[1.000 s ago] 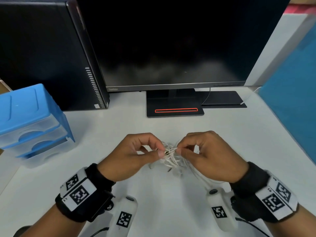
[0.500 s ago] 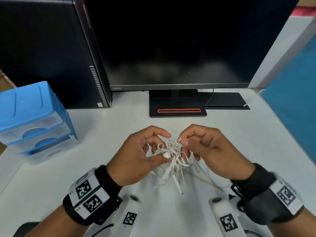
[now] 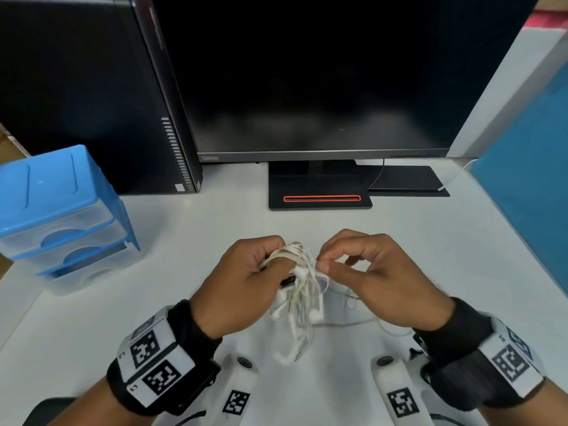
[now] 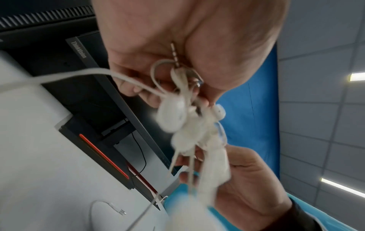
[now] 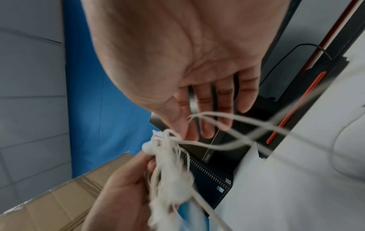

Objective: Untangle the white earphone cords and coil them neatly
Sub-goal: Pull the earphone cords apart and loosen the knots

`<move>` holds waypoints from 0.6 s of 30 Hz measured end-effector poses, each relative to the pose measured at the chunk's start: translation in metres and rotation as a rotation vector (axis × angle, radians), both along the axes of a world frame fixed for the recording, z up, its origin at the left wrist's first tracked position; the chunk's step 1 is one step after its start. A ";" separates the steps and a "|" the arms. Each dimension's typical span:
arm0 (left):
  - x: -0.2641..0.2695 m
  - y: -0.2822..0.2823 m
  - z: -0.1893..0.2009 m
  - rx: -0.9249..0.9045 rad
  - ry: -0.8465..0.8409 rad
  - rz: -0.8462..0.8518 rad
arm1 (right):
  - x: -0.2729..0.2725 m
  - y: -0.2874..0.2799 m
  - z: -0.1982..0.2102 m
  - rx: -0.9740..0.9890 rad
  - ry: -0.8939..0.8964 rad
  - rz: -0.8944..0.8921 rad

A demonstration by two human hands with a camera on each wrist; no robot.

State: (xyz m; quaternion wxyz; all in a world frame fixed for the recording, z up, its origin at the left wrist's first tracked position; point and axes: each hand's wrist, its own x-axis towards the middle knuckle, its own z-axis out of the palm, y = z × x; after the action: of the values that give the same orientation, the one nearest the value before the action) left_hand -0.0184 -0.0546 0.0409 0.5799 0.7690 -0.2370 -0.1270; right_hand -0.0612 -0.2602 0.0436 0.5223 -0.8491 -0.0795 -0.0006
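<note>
Head view: tangled white earphone cords hang as a bunch between both hands above the white desk, long axis roughly vertical, loose ends and a plug pointing down toward the person. Left hand grips the top of the bunch with curled fingers; right hand pinches a strand thumb-to-forefinger beside it. Black monitor, PC tower, blue drawer unit behind, blue partition at right.

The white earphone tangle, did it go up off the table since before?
Yes. The white earphone tangle now hangs from the left hand, lifted above the table and nearer the monitor stand; earlier it sat lower.
</note>
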 end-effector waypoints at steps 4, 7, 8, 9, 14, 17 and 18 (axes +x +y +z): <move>0.001 0.000 0.001 -0.084 0.096 -0.062 | -0.001 -0.002 0.007 0.084 0.062 0.061; 0.003 0.000 0.006 -0.188 0.278 -0.085 | 0.000 -0.001 0.011 0.292 0.050 0.042; 0.002 0.001 0.008 -0.229 0.343 -0.085 | 0.002 -0.003 0.009 0.282 0.043 0.019; 0.001 0.000 0.009 -0.260 0.400 -0.079 | 0.003 -0.003 0.007 0.275 0.062 0.021; -0.001 -0.003 0.011 -0.295 0.559 -0.044 | 0.006 -0.002 -0.001 0.274 0.144 -0.018; -0.001 -0.003 0.013 -0.315 0.594 -0.079 | 0.008 -0.004 -0.004 0.278 0.158 -0.036; -0.001 -0.003 0.013 -0.322 0.594 -0.095 | 0.009 -0.005 -0.006 0.270 0.155 -0.032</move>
State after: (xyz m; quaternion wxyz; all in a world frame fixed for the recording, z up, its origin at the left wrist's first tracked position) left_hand -0.0195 -0.0571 0.0544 0.7309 0.5852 -0.1103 -0.3333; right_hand -0.0523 -0.2654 0.0376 0.6362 -0.7698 -0.0245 0.0458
